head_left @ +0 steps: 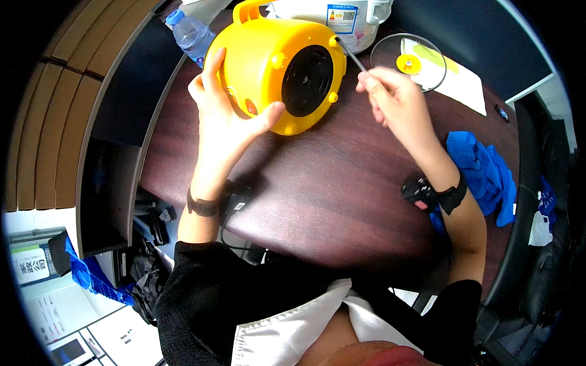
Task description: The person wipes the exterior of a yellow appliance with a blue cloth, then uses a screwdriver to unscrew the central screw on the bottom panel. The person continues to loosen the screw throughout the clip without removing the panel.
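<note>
A round yellow cooker [253,58] with a looped handle on top is tipped on its side, its underside turned to the right. That underside has a round black plate [307,80] and several small yellow feet around its rim. My left hand [226,119] grips the cooker, fingers along the near side and thumb on the bottom rim. My right hand [394,97] is closed around a thin grey rod-like tool [354,55]. The tool's dark tip is at the far upper foot; its exact kind is too small to tell.
A water bottle [190,38] stands left of the cooker, and a white appliance [314,11] behind it. At the back right of the dark wooden table [305,189], a glass lid with a yellow knob [408,64] overlaps white paper [467,94]. A blue cloth [482,174] lies beside my right forearm.
</note>
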Motion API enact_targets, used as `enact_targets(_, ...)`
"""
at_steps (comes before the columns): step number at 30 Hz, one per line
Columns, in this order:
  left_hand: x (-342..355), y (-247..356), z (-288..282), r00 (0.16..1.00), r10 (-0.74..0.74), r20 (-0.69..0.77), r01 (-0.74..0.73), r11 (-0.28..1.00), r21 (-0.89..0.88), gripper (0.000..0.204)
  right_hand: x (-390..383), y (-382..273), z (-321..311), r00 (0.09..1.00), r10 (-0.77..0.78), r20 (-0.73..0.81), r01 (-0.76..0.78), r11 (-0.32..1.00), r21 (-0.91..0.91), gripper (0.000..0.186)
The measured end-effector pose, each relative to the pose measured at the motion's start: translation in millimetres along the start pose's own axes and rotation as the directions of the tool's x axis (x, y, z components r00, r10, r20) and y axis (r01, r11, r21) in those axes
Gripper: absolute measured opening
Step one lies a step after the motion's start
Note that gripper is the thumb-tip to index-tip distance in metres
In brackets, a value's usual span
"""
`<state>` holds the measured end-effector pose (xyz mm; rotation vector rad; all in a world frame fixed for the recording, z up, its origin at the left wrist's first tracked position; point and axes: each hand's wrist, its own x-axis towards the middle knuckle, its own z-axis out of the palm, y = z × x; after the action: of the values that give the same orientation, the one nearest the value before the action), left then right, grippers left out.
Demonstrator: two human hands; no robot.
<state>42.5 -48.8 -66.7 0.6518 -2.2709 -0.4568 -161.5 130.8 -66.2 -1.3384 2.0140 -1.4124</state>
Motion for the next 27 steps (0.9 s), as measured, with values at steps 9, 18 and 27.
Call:
enact_targets(9,-1,-2,1,1.0,0.024,-0.009,-0.024,1.0,0.001,0.108,-22,-1,32,0.825,0.352,0.441,-0.546,0.698,0.463,0.032)
enact_targets(18,-1,-1,2,0.999,0.044,-0.017,-0.043,0.999,0.029,0.108,-23,-7,35,0.814,0.363,0.454,-0.542,0.756,0.366,0.032)
enact_targets(27,0,-1,3,0.999,0.03,-0.026,-0.03,1.0,0.008,0.108,-13,-9,19,0.94,-0.33,0.089,0.278,0.591,-0.757,0.019)
